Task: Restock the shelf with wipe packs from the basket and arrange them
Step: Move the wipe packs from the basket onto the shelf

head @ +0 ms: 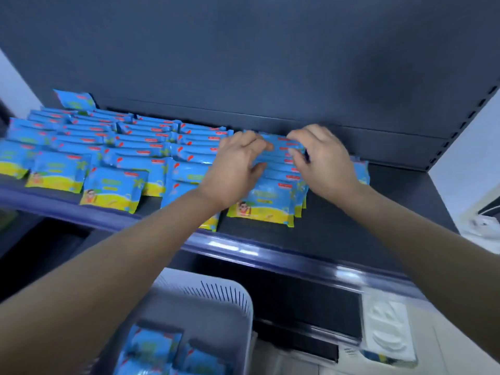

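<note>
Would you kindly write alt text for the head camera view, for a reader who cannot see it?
Both hands, left hand and right hand, press on a row of blue-and-yellow wipe packs on a dark shelf. More rows of packs fill the shelf's left side, and a grey basket below holds more.

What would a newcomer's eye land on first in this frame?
First, the two bare hands at centre: the left hand and right hand press on the rightmost row of wipe packs on the dark shelf. Next, the mass of blue-and-yellow packs in rows across the shelf's left side. Below, a grey basket holds more packs.
</note>
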The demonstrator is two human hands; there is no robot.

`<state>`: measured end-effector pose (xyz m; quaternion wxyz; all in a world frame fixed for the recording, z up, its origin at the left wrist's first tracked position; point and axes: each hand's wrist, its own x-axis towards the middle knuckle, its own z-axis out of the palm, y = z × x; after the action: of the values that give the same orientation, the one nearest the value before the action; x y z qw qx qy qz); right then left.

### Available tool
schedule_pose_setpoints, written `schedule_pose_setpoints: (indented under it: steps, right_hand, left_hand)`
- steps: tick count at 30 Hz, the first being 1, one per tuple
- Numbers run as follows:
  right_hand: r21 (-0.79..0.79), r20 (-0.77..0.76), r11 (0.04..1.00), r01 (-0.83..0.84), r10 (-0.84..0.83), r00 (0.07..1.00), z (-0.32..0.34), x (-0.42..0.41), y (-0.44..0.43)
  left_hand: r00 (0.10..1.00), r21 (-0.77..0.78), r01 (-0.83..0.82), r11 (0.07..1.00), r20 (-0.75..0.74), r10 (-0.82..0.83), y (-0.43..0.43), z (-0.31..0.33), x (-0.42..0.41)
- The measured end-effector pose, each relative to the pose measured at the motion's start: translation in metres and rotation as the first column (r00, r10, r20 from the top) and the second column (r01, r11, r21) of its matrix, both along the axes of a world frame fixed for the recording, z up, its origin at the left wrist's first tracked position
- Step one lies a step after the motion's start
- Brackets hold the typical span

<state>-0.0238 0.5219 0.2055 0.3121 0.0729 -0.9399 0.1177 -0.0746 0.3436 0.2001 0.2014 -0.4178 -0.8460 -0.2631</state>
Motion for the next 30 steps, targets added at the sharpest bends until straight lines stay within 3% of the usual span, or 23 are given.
schedule_pose_setpoints:
  steps: [4,8,10,13,18,20,22,24,28,30]
  right_hand:
    - [-0.030,-0.021,0.993,-0.110,0.110,0.994,-0.029,0.028,-0.091]
    - [0.010,0.138,0.974,-0.226,0.222,0.965,-0.083,0.057,-0.169]
    - [0.002,0.311,0.962,-0.272,0.258,0.915,-0.116,0.068,-0.198]
    - [-0.009,0.616,0.959,-0.285,0.229,0.753,-0.167,0.079,-0.226]
    - [0.003,0.901,0.963,-0.269,0.114,0.419,-0.234,0.105,-0.257]
    - [0.023,0.952,0.948,-0.316,0.076,0.295,-0.264,0.117,-0.267]
    - [0.066,0.965,0.936,-0.347,0.028,0.259,-0.290,0.128,-0.272]
    - [0.009,0.977,0.955,-0.298,0.056,0.207,-0.311,0.135,-0.277]
    - [0.031,0.997,0.927,-0.375,0.000,0.082,-0.312,0.135,-0.281]
    - [-0.006,0.999,0.955,-0.295,-0.003,-0.032,-0.319,0.133,-0.279]
  left_hand:
    - [0.995,0.012,-0.086,0.996,0.058,0.085,-0.102,-0.019,0.032]
    - [0.964,-0.101,-0.131,0.986,0.220,0.151,-0.186,-0.068,0.056]
    - [0.922,-0.242,-0.122,0.963,0.331,0.200,-0.218,-0.100,0.064]
    - [0.852,-0.422,-0.053,0.905,0.454,0.261,-0.254,-0.149,0.075]
    - [0.770,-0.530,0.079,0.844,0.571,0.286,-0.290,-0.212,0.092]
    - [0.732,-0.566,0.128,0.815,0.608,0.307,-0.299,-0.232,0.096]
    - [0.701,-0.592,0.173,0.787,0.635,0.324,-0.302,-0.248,0.098]
    - [0.687,-0.633,0.220,0.742,0.640,0.342,-0.302,-0.260,0.098]
    - [0.656,-0.728,0.318,0.607,0.631,0.414,-0.296,-0.280,0.094]
    - [0.623,-0.736,0.348,0.581,0.644,0.443,-0.294,-0.290,0.093]
